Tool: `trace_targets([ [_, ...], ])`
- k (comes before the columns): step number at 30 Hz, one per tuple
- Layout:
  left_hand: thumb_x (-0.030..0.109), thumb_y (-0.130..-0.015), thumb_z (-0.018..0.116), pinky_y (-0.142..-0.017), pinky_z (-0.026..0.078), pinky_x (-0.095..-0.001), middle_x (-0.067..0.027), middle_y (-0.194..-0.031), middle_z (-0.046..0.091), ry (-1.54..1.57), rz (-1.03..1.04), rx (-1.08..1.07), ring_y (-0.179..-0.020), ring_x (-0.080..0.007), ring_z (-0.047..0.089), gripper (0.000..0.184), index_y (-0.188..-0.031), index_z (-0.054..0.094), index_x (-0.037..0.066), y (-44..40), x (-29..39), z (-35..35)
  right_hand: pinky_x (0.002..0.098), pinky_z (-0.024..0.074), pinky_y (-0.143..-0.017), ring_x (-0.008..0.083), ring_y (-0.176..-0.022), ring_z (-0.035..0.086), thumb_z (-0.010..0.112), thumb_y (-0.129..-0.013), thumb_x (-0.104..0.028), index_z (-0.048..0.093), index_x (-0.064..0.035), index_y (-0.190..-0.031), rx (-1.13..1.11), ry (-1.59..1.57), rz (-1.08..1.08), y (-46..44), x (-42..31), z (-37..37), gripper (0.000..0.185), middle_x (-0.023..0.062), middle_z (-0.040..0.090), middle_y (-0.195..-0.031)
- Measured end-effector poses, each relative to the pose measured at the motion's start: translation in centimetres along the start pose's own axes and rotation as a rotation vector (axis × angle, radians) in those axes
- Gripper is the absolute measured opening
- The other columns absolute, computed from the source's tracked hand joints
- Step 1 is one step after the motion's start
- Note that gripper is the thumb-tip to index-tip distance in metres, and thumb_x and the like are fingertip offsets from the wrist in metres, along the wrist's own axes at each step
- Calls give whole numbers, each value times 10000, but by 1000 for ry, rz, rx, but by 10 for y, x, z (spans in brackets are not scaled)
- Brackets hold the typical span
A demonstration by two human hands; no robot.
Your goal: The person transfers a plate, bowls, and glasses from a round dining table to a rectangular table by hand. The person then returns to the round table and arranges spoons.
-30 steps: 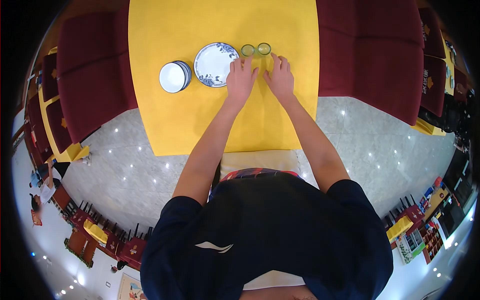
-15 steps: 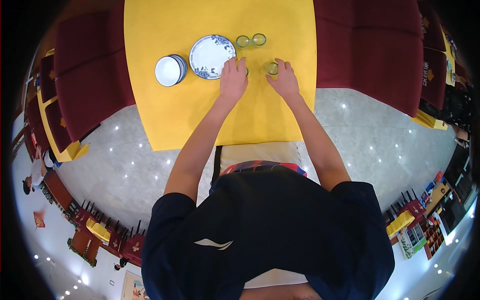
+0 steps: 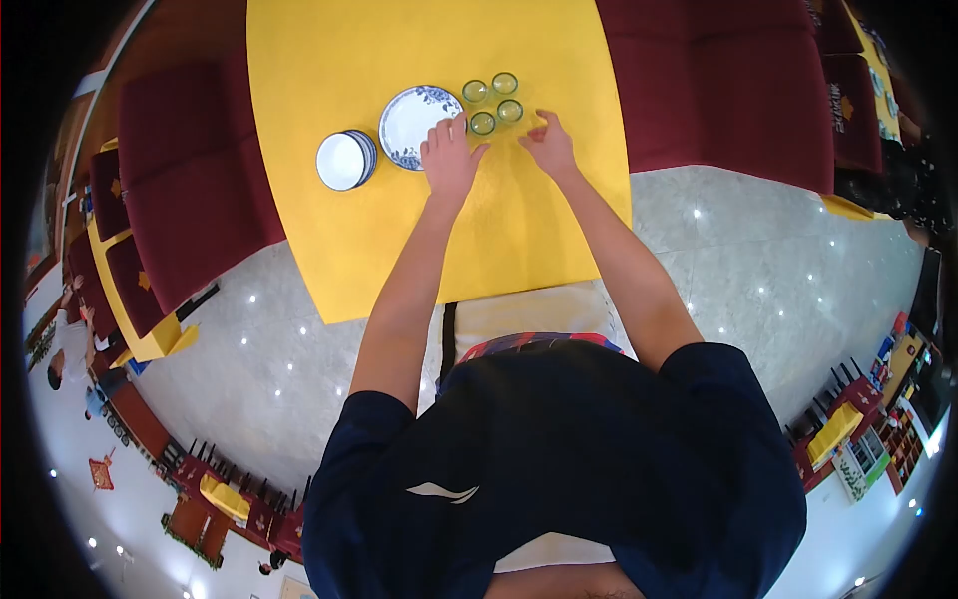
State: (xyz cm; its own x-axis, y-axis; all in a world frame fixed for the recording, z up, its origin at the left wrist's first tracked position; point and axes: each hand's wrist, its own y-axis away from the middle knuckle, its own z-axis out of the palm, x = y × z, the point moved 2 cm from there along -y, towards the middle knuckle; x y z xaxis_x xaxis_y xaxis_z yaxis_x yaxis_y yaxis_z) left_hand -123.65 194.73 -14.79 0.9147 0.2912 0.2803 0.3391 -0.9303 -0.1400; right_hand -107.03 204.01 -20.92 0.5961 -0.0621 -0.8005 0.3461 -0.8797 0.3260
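Worktop: yellow surface, bearing tableware near its middle. White bowls with dark outer sides are sitting stacked and leaning at the left. A white plate with blue floral rim is lying flat beside them, possibly topping a stack; count unclear. Four clear, greenish glasses are standing grouped two by two, just right of the plate.

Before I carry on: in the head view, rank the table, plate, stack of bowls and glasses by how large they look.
1. Table
2. Plate, partly covered by a hand
3. Stack of bowls
4. Glasses: all four look alike, so unranked among themselves
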Motion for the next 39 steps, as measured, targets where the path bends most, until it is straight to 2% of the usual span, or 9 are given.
trace_targets([
  [5, 307, -745, 748, -839, 424, -423, -109, -1094, 533, 158, 175, 37, -1004, -287, 513, 573, -1228, 510, 108, 67, -17, -7, 313, 521, -713, 176, -798, 639, 740, -765, -192, 483, -78, -1245, 26, -175, 167, 126, 80, -25, 556, 101, 659, -868],
  [8, 275, -793, 692, -941, 397, -460, -176, -1255, 470, 267, 336, -280, -1138, -345, 465, 568, -1281, 477, 79, 136, -27, 0, 242, 489, -604, 122, -689, 588, 636, -815, -93, 480, -40, -1243, 106, -362, 308, 256, 142, -38, 458, 75, 611, -786],
  [13, 262, -833, 619, -1078, 279, -519, -234, -1490, 227, 143, 503, -508, -1362, -391, 260, 666, -1409, 351, 65, 244, -65, -25, 284, 465, -451, 168, -530, 578, 563, -806, -178, 597, -54, -926, 425, -426, 1036, 516, 255, 11, 176, 95, 599, -690],
  [17, 215, -835, 600, -1087, 272, -509, -259, -1472, 257, 221, 558, -526, -1353, -405, 274, 571, -1351, 429, 39, 271, -80, -33, 416, 503, -661, 218, -748, 617, 551, -816, -205, 604, -76, -968, 184, -556, 1466, 640, 211, 82, 206, 116, 637, -842],
  [22, 169, -875, 550, -947, 444, -397, -210, -1125, 622, 550, 583, -637, -1089, -331, 579, 294, -1096, 622, -11, 232, -47, 3, 396, 489, -737, 217, -870, 606, 585, -854, -282, 527, -106, -1191, 602, -948, 1170, 687, 179, 149, 384, 103, 617, -993],
  [28, 245, -935, 482, -738, 508, -319, -138, -923, 677, 582, 774, -884, -794, -254, 654, 319, -1018, 618, -31, 192, 65, 92, 350, 512, -696, 211, -855, 625, 531, -916, -235, 493, -106, -1243, 1201, -1470, 880, 789, 140, 199, 353, 126, 615, -1000],
  [30, 266, -883, 522, -515, 475, -300, -133, -788, 655, 341, 478, -1130, -638, -194, 634, 326, -1035, 616, -7, 231, 132, 56, 352, 518, -692, 218, -848, 629, 521, -925, -222, 492, -94, -1248, 1141, -1387, 827, 844, 149, 240, 349, 136, 619, -973],
  [34, 222, -863, 527, -465, 452, -317, -121, -776, 663, 252, 391, -1262, -625, -185, 625, 284, -1041, 603, 14, 353, 220, 80, 329, 515, -675, 206, -760, 624, 541, -904, -232, 530, -90, -1179, 1721, -1731, 839, 983, 168, 330, 310, 120, 632, -900],
  [39, 289, -845, 567, -566, 484, -314, -95, -803, 685, 114, 812, -1448, -699, -164, 638, 331, -1066, 634, 52, 591, 256, 76, 326, 506, -651, 194, -733, 603, 535, -898, -236, 542, -118, -1157, 2293, -1965, 528, 1097, 195, 387, 284, 91, 624, -879],
])
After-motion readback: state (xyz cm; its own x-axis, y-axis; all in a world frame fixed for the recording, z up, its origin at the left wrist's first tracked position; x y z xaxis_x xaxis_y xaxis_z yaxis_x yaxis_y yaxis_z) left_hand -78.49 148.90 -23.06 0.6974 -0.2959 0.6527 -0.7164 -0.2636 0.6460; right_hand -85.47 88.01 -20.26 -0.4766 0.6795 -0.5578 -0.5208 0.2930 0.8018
